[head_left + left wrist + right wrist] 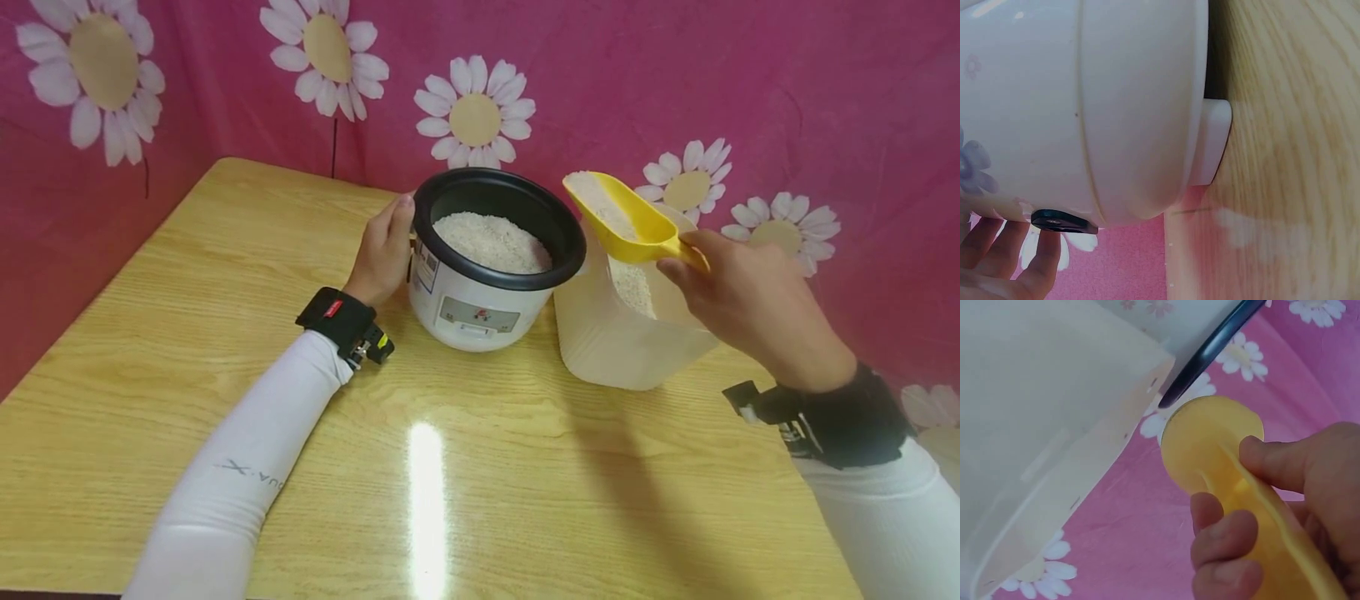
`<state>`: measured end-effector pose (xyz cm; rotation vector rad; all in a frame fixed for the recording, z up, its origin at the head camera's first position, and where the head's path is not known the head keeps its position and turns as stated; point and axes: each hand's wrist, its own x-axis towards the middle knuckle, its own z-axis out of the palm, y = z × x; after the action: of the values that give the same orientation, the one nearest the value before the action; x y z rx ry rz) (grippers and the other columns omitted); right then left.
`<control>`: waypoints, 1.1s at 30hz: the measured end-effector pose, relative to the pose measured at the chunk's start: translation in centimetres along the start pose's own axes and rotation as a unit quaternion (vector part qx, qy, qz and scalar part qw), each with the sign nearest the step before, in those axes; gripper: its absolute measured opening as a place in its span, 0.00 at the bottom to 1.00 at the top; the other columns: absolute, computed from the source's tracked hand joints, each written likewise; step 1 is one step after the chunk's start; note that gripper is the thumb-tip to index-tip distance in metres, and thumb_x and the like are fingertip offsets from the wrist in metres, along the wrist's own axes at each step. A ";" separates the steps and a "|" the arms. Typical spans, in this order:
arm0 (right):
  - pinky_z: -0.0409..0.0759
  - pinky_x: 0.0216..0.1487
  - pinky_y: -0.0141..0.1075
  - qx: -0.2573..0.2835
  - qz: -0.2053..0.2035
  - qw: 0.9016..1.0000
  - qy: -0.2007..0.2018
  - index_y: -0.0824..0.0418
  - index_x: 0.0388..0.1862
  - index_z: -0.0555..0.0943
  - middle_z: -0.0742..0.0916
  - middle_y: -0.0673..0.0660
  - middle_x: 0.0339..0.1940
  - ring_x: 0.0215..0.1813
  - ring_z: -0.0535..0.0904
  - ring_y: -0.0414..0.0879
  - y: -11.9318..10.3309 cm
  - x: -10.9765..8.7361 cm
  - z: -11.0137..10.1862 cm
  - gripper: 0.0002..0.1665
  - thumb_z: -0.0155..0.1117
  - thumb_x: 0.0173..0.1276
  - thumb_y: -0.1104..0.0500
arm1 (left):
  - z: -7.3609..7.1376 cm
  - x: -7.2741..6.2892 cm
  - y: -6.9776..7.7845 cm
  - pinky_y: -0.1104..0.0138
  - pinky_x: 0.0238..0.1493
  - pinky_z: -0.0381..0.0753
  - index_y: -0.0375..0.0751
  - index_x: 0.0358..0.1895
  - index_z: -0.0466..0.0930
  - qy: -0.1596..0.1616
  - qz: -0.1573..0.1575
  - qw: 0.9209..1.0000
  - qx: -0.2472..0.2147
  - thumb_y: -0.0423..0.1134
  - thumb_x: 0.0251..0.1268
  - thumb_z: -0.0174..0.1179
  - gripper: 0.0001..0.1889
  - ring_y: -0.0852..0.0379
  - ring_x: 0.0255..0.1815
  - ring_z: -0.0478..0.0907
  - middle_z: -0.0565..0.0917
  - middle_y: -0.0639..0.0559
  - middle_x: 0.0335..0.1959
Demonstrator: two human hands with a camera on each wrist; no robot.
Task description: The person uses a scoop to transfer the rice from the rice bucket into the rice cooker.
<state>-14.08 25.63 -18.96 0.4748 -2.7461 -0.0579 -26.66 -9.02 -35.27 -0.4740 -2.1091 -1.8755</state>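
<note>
In the head view, my left hand (384,252) rests against the left side of a white rice cooker (480,321) with a dark inner pot holding rice (491,242). In the left wrist view, its fingertips (1049,247) touch the cooker's side beside a small dark handle (1063,221). My right hand (765,304) grips a yellow scoop (637,221) by its handle. Rice lies in the scoop, which is held over a cream plastic bin (622,354), to the right of the cooker's rim. More rice shows inside that bin.
The cooker and bin stand side by side on a wood-grain table (360,475). Behind them hangs a pink cloth (592,83) with large white daisies. Each wrist wears a black strap with a camera, and white sleeves cover both forearms.
</note>
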 end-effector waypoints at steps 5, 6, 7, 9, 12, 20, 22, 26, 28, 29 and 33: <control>0.59 0.16 0.35 -0.020 -0.028 0.999 0.019 0.62 0.48 0.83 0.75 0.56 0.17 0.17 0.64 0.49 -1.1 0.7 -0.2 0.14 0.70 0.70 0.54 | 0.0 0.0 0.1 0.54 0.82 0.68 0.45 0.77 0.68 0.000 0.002 1.000 0.001 0.51 0.86 0.34 0.27 0.51 0.79 0.69 0.74 0.47 0.77; 0.59 0.16 0.35 -0.023 -0.031 0.999 0.022 0.62 0.49 0.83 0.76 0.56 0.17 0.18 0.65 0.49 -1.3 0.8 -0.2 0.15 0.71 0.70 0.55 | 0.0 0.0 0.1 0.54 0.82 0.68 0.45 0.78 0.68 -0.001 0.002 1.000 0.001 0.50 0.86 0.34 0.27 0.51 0.80 0.69 0.73 0.47 0.77; 0.60 0.16 0.36 -0.026 -0.033 0.999 0.021 0.62 0.51 0.83 0.77 0.57 0.18 0.18 0.66 0.50 -1.4 0.9 -0.3 0.16 0.71 0.70 0.55 | 0.0 0.0 0.1 0.54 0.82 0.68 0.45 0.78 0.68 -0.001 0.000 1.000 0.001 0.51 0.86 0.34 0.28 0.51 0.80 0.68 0.73 0.47 0.77; 0.62 0.16 0.37 -0.033 -0.034 0.999 0.019 0.61 0.53 0.83 0.80 0.58 0.20 0.20 0.68 0.51 -1.8 1.2 -0.3 0.17 0.71 0.69 0.54 | -0.1 0.0 0.2 0.54 0.82 0.67 0.45 0.78 0.67 -0.003 -0.001 1.000 0.002 0.51 0.86 0.34 0.28 0.51 0.80 0.68 0.73 0.47 0.78; 0.66 0.16 0.38 -0.040 -0.040 0.998 0.010 0.59 0.57 0.82 0.83 0.59 0.24 0.21 0.71 0.52 -2.1 1.7 -0.3 0.21 0.72 0.69 0.53 | -0.1 0.0 0.2 0.54 0.82 0.67 0.44 0.78 0.67 -0.002 -0.001 1.000 0.002 0.51 0.86 0.34 0.28 0.51 0.80 0.68 0.72 0.46 0.78; 0.70 0.16 0.42 -0.065 -0.056 0.996 -0.002 0.60 0.56 0.82 0.84 0.64 0.30 0.21 0.72 0.53 -3.1 2.8 0.0 0.20 0.72 0.68 0.54 | -0.1 0.0 0.0 0.53 0.82 0.68 0.44 0.78 0.67 -0.003 -0.006 1.000 -0.001 0.50 0.86 0.34 0.27 0.50 0.80 0.68 0.72 0.46 0.78; 0.70 0.15 0.42 -0.073 -0.068 0.995 0.000 0.60 0.55 0.82 0.84 0.65 0.31 0.20 0.72 0.53 -3.3 3.0 -0.1 0.19 0.72 0.68 0.56 | -0.1 0.0 0.1 0.53 0.82 0.68 0.45 0.77 0.68 -0.002 -0.003 1.000 -0.001 0.50 0.86 0.34 0.27 0.50 0.80 0.68 0.73 0.46 0.77; 0.73 0.15 0.43 -0.087 -0.087 0.992 0.004 0.61 0.55 0.81 0.83 0.64 0.29 0.21 0.72 0.54 -3.8 3.4 -0.1 0.19 0.72 0.68 0.57 | -0.2 0.1 0.1 0.54 0.82 0.68 0.45 0.78 0.68 -0.003 0.000 1.000 0.001 0.51 0.86 0.34 0.28 0.51 0.80 0.68 0.73 0.46 0.77; 0.74 0.15 0.44 -0.090 -0.088 0.992 0.001 0.61 0.56 0.81 0.82 0.64 0.28 0.21 0.72 0.55 -4.0 3.5 -0.1 0.20 0.72 0.68 0.57 | -0.2 0.1 0.0 0.54 0.82 0.68 0.45 0.78 0.67 -0.005 -0.001 1.000 0.001 0.51 0.86 0.34 0.28 0.51 0.80 0.68 0.73 0.47 0.78; 0.74 0.15 0.44 -0.092 -0.089 0.992 0.000 0.61 0.56 0.80 0.81 0.64 0.28 0.21 0.71 0.55 -4.1 3.6 0.0 0.20 0.72 0.68 0.57 | -0.2 0.1 0.0 0.54 0.82 0.68 0.45 0.78 0.67 -0.005 0.000 1.000 0.001 0.51 0.86 0.34 0.28 0.51 0.80 0.68 0.73 0.47 0.78; 0.73 0.13 0.45 -0.102 -0.097 0.990 0.004 0.61 0.53 0.80 0.79 0.64 0.26 0.20 0.70 0.56 -4.1 4.0 0.1 0.17 0.71 0.69 0.58 | -0.2 0.1 -0.1 0.54 0.82 0.69 0.45 0.78 0.67 -0.006 -0.001 1.000 0.001 0.52 0.86 0.34 0.28 0.51 0.80 0.68 0.73 0.47 0.78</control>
<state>-16.31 20.39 -18.11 0.6786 -2.6401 -0.3795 -26.75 -9.23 -35.32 -0.4852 -2.1182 -1.8766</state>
